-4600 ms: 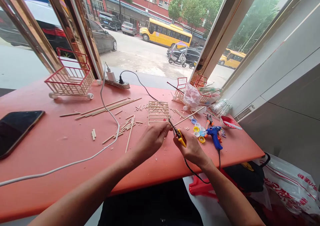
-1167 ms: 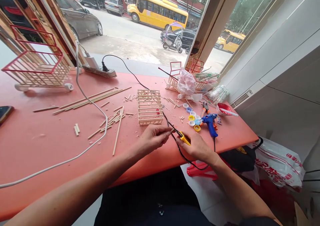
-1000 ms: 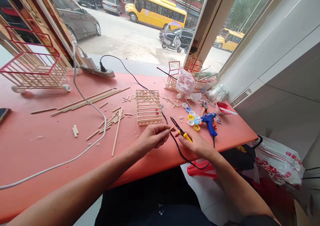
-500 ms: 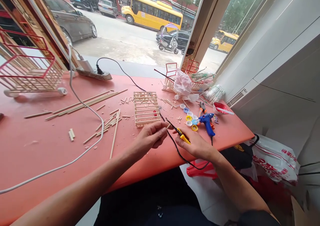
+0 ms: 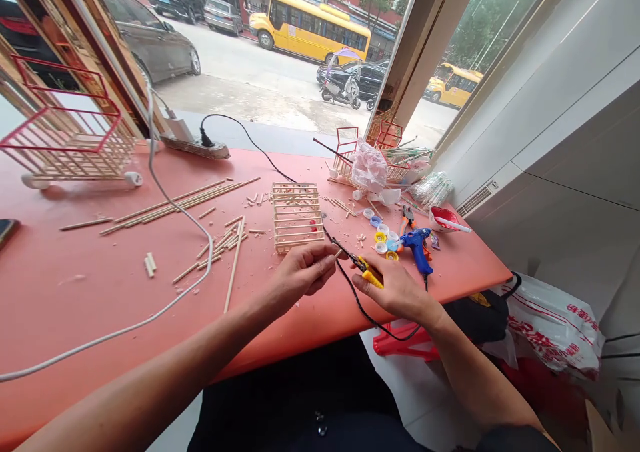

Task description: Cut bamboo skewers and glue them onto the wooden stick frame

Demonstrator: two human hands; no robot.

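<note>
Pinched in the fingers of my left hand (image 5: 307,269) is a short wooden stick (image 5: 339,253), its free end pointing right. My right hand (image 5: 397,284) is closed round the yellow handles of a pair of pliers (image 5: 370,275). Their dark jaws are at the stick's end; whether they touch it I cannot tell. Just beyond my left hand a small crate of wooden sticks (image 5: 297,219) rests on the table, with a small red thing inside it. Loose cut sticks (image 5: 225,242) lie left of the crate.
On the pink table (image 5: 120,272), a white cable (image 5: 207,265) curves across the left. A blue glue gun (image 5: 416,247), bottle caps (image 5: 381,237), orange-handled pliers (image 5: 407,219) and a red bowl (image 5: 445,219) stand right. A stick-built cart (image 5: 75,139) is far left; a black cord (image 5: 357,299) runs near my hands.
The view has shifted slightly, so the table's things appear a little further right. My hands keep nearly the same pose, with the stick and pliers still held together.
</note>
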